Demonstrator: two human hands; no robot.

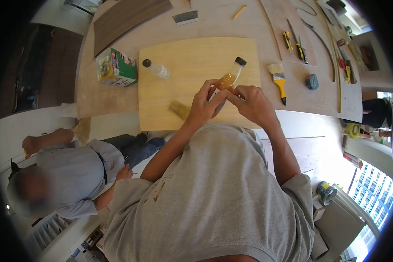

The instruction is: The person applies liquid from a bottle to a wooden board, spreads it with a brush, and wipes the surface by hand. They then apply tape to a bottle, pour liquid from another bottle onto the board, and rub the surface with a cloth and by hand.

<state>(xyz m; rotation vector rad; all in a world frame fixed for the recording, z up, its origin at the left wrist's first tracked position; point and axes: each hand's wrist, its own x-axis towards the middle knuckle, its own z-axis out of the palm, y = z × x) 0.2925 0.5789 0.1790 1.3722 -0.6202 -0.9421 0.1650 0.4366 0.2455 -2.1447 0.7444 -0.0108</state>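
My left hand (203,103) is wrapped round a clear plastic bottle (227,81) of amber liquid, which is tilted, its black cap pointing away from me. A white label shows on the bottle's near side. At that lower part, the bent fingers and thumb of my right hand (254,104) close against the bottle's right side; the exact grip is partly hidden. Both hands are above a pale wooden board (196,52). On the board, to the left, lies a second clear bottle (158,70) with a dark cap. A tan, crumpled-looking piece (179,109) rests beside my left wrist.
A green-and-white box or can (117,67) stands left of the board. To the right are a paintbrush (278,83), a dark teal block (311,81), a utility knife (287,41) and several other tools. Another person (78,170) is at the left, near the table.
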